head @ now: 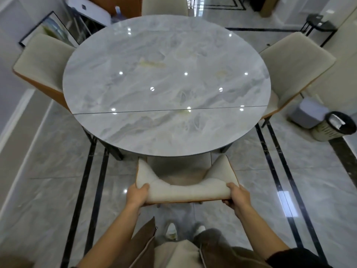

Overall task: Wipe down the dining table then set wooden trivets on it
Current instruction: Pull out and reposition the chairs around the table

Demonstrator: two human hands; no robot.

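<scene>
While the left hand (pixel 137 194) and right hand (pixel 234 194) each grip one end of the near chair (pixel 183 192) backrest, fingers curled round its padded top, the round marble tabletop (pixel 166 84) lies directly beyond it.

Near chair: cream, seat partly under the near edge of the tabletop.

Tabletop surface: glossy, grey-white veining, spots of reflected light. A thin seam (pixel 168 111) runs from the left edge to the right edge, closer to the near edge.

Other cream chairs: left edge (pixel 42 62), right edge (pixel 295 62), far edge (pixel 164 6).

Waste bin (pixel 334 126) stands on the floor, beyond the right edge.
</scene>
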